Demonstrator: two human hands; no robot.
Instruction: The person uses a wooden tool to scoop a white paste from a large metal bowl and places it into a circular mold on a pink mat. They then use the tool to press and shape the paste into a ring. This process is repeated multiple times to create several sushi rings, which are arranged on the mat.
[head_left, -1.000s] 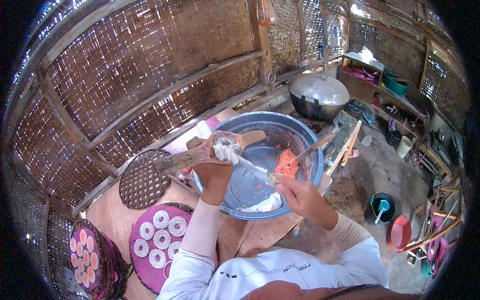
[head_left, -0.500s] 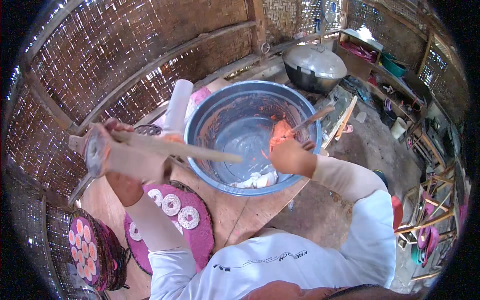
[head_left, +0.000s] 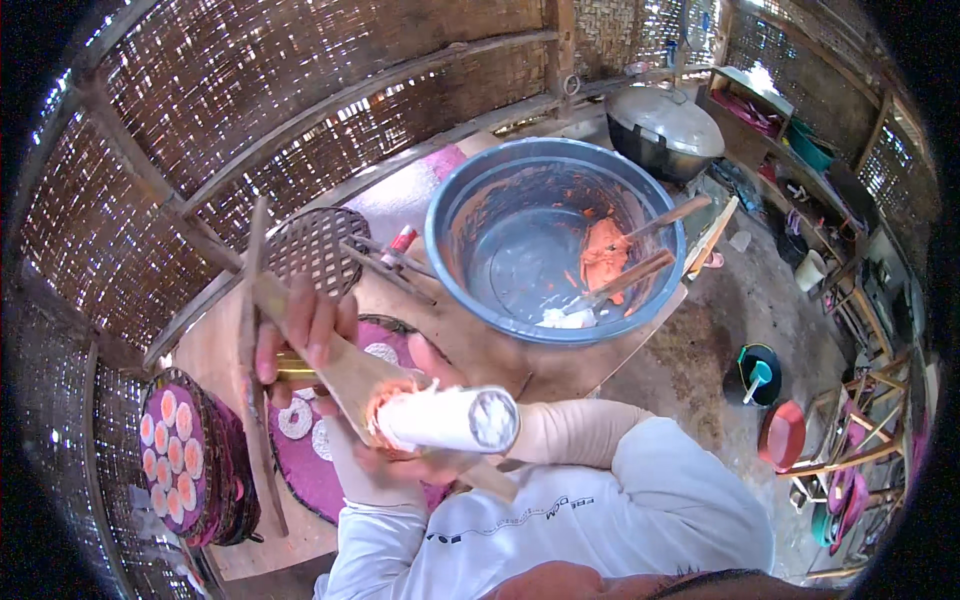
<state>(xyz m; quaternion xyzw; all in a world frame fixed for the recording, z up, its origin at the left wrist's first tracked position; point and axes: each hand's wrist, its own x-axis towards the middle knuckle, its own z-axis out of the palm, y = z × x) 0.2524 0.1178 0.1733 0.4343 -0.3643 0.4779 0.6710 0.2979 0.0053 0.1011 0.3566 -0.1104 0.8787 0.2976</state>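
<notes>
My left hand (head_left: 312, 325) is closed around a flat wooden board (head_left: 350, 370) set diagonally, with a long thin wooden stick (head_left: 255, 400) beside it. A white tube (head_left: 440, 418) comes through the board, orange dough smeared round its base and white dough filling its end. My right hand (head_left: 428, 358) wraps the tube from behind, its palm mostly hidden. Below lies a round purple tray (head_left: 300, 470) with white dough rings (head_left: 294, 420). Beyond the hands stands a big blue-grey basin (head_left: 500, 325) holding orange dough (head_left: 605, 255), white dough (head_left: 568, 318) and two wooden-handled tools (head_left: 640, 272).
A stack of round trays (head_left: 240, 480) at the left bears orange-centred rounds. An open-weave basket (head_left: 315, 250) sits behind my left hand. Farther right are a lidded metal pot (head_left: 665, 130), a dark bucket (head_left: 752, 380) with a green dipper and a red basin (head_left: 782, 435).
My right hand has left the basin and come to the tube. My left hand has brought the wooden board and tube rightward and nearer to me, turning the filled end right.
</notes>
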